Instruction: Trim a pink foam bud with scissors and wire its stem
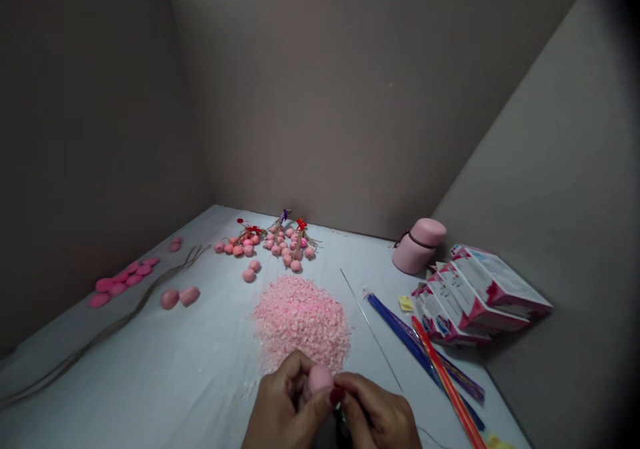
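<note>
Near the bottom centre, my left hand (283, 406) has its thumb and fingers wrapped round a smooth pink ball (321, 378). Right beside it, my right hand (380, 409) is closed at the ball's right side, with its fingertips on a small dark red piece (337, 395). Something dark and thin hangs under that piece between the hands; its shape is hard to make out. Just beyond both hands lies a heap of pink crumbs (305, 316).
Bunches of pink balls (287, 246) with ribbons lie at the back. Pink discs (120, 284), two balls (180, 296) and brown cords (125, 319) are at left. On the right are a thin rod (370, 329), blue and red strips (445, 376), boxes (480, 289) and a pink flask (420, 246).
</note>
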Tool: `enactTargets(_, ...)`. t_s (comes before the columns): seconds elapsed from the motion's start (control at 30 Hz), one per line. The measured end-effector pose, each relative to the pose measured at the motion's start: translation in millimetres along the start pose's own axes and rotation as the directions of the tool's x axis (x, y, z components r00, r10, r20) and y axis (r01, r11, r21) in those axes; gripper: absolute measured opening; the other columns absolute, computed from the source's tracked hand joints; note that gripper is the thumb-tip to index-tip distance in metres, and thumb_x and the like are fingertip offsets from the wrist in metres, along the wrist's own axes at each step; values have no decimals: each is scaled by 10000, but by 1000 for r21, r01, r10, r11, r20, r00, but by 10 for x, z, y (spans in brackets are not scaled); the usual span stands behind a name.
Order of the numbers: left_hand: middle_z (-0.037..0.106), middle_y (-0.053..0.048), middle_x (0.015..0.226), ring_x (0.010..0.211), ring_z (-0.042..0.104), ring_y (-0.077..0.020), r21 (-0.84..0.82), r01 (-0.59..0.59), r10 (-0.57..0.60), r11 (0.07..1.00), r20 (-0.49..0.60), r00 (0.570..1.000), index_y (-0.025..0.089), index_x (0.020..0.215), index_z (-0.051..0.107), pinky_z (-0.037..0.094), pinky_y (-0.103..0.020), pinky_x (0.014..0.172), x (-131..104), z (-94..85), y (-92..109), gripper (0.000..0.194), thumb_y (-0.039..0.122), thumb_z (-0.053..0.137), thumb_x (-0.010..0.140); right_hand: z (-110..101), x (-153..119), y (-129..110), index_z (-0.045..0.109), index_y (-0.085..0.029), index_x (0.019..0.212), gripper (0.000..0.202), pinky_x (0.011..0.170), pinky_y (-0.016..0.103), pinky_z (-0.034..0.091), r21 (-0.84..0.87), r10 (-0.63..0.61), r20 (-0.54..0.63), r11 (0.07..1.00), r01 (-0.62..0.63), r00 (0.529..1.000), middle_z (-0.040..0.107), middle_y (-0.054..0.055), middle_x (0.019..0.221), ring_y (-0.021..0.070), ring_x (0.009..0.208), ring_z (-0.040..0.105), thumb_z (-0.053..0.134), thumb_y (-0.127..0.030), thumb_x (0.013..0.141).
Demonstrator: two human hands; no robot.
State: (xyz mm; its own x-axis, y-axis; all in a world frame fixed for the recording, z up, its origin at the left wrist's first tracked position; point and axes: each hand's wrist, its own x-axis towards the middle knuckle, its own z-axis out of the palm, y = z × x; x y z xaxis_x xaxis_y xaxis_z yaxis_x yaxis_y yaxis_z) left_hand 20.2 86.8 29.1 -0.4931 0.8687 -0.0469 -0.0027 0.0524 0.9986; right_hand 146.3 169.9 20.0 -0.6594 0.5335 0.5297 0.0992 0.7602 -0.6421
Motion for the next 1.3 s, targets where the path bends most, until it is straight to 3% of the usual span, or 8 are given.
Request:
enactTargets(0.23,570,-4,708,659,499,-162,-70,-48,52,996,60,997,203,836,622,369,-260,583,-7,-1,37,271,461,570,770,-72,26,-8,607,-213,914,222,561,190,481,-94,-39,14,995,40,999,716,3,724,143,592,691,414,-116,860)
enactTargets(0.43,450,62,591,489,412,-107,-175,20,-50,984,-172,984,202,872,569,404,-228,474,65,-160,158,306,495,497,819,-232,80,-51,611,-185,857,181,511,187,463,-180,63,12,982,-59,998,684,8,661,140,547,664,434,-162,881)
enactTargets(0.63,505,63,577,394,390,-75,-564,186,-157,805,100,983,208,703,532,383,-189,321,113,-87,39,253,452,592,727,-194,62,-101,622,-171,884,197,520,186,458,-133,74,11,988,-72,997,694,18,677,128,499,636,425,-165,882)
enactTargets(0.77,448,90,520,375,310,-44,-406,110,-97,907,51,994,205,704,590,318,-153,343,48,-3,-11,205,392,674,698,-158,70,-147,632,-192,842,188,522,180,448,-39,168,11,985,-168,986,679,4,644,132,518,634,447,-196,872)
enactTargets(0.9,597,23,649,577,517,-109,-206,-109,111,973,2,994,264,864,730,439,-226,591,-12,0,-14,161,270,704,705,-130,119,-198,643,-190,754,242,545,190,450,151,247,96,954,-259,964,660,11,615,148,565,635,441,-254,870)
enactTargets(1.03,595,12,643,586,538,-129,-77,-281,286,957,65,956,272,742,721,418,-228,559,-9,-109,-22,123,222,618,789,-100,140,-263,652,-152,714,280,459,195,392,199,289,192,924,-326,938,592,2,540,132,495,553,454,-284,864)
enactTargets(1.2,563,22,623,606,513,-140,-32,-230,231,973,50,972,239,635,657,402,-230,582,1,-175,48,161,272,618,787,-112,161,-383,687,-144,757,269,505,209,395,155,281,182,938,-309,942,645,27,600,137,541,575,443,-218,846)
enactTargets(1.3,512,33,578,520,432,-123,-105,-67,70,992,24,997,217,564,628,353,-231,496,-12,-134,105,251,375,634,760,-115,166,-410,693,-147,772,294,538,214,422,103,194,154,972,-211,969,680,43,637,143,565,616,404,-170,826)
